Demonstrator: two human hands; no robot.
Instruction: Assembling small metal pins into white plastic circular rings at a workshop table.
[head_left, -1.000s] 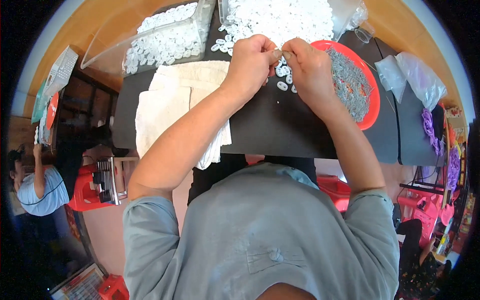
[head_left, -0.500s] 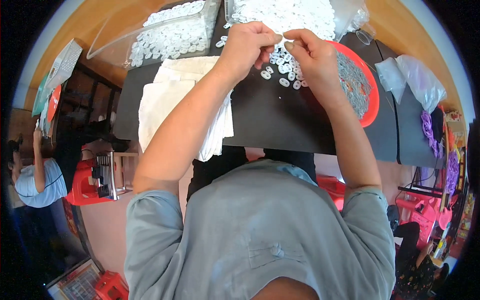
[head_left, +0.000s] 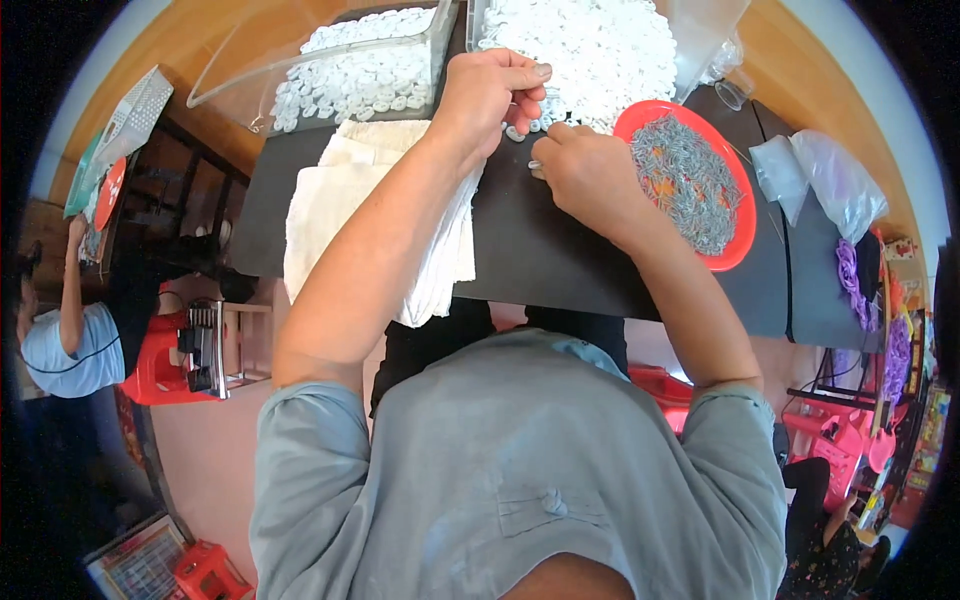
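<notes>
My left hand (head_left: 488, 98) is raised over the far part of the dark table, its thumb and forefinger pinched together. Whatever they may hold is too small to make out. Lower and to the right, my right hand (head_left: 592, 178) is down by the tabletop with bent fingers. A small white oval plastic piece (head_left: 537, 168) shows at its fingertips. Beyond both hands spreads a big heap of white two-holed oval pieces (head_left: 575, 55). Close to my right wrist stands a red basin (head_left: 745, 205) filled with small grey metal pins (head_left: 690, 185).
Folded white cloths (head_left: 335, 215) lie under my left forearm. A clear plastic bin (head_left: 435, 60) with more white pieces stands far left. Clear plastic bags (head_left: 840, 175) lie at right. Another person in a light blue shirt (head_left: 75, 350) is at the far left, beside a red stool (head_left: 165, 360).
My right hand has come away from the left, down and toward me, onto the tabletop. My left hand stays raised in nearly the same place. The view has shifted slightly.
</notes>
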